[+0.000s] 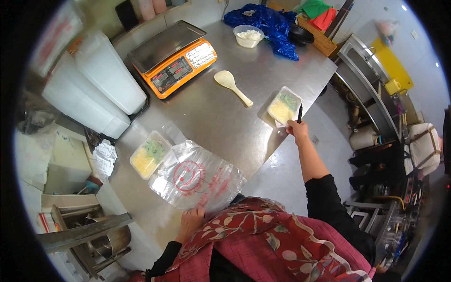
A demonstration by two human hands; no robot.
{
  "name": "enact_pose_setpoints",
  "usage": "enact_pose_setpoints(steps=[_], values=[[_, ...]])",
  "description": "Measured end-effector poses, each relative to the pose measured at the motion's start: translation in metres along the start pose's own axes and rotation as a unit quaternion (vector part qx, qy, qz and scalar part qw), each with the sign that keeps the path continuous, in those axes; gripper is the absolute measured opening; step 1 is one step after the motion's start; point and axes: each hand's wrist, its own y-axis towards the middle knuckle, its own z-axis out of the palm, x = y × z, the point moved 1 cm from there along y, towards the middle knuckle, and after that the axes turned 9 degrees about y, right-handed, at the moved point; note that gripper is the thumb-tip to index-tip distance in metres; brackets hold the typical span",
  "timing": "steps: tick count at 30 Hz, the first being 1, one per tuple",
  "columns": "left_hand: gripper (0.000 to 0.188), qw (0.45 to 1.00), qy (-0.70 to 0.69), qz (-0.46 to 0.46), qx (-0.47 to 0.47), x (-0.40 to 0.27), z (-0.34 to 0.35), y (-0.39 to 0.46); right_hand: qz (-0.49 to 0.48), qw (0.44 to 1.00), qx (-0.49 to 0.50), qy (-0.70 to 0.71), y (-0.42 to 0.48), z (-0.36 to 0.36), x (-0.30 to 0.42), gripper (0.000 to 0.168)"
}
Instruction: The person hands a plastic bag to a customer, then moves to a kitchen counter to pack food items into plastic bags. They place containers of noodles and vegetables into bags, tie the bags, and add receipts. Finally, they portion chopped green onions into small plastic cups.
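Observation:
My right hand [298,131] grips a black pen [300,113]. Its thumb and fingers also touch the near corner of a lidded clear plastic container [284,105], which has pale yellow shreds and green pieces inside. My left hand [192,220] is at the table's near edge, fingers bent against the edge of a clear plastic bag [211,179] with a red smiling-face print. Whether the fingers pinch the bag is hidden. A second lidded container [150,155] with similar food lies beside the bag, to its left.
On the steel table [197,116] are a cream rice paddle [230,86], an orange weighing scale [176,63], a bowl of white rice [248,35] and blue plastic sheeting [264,24]. White bins [105,70] stand at left. A person [421,151] and a steel sink [363,56] are at right.

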Motion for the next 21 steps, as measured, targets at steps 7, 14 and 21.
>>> enact_pose_setpoints(steps=[7, 14, 21], values=[[0.01, 0.999, 0.015, -0.001, -0.041, -0.013, 0.011, -0.006, 0.046, 0.979, 0.092, 0.173, 0.011, 0.002, 0.055, 0.006], [0.016, 0.996, -0.058, 0.015, -0.066, -0.02, 0.014, -0.016, 0.071, 0.978, 0.115, 0.162, 0.019, 0.003, 0.074, 0.008], [0.009, 0.97, -0.223, -0.096, 0.025, -0.016, -0.03, -0.001, 0.083, 0.966, 0.128, 0.208, 0.022, 0.008, 0.078, 0.007]])
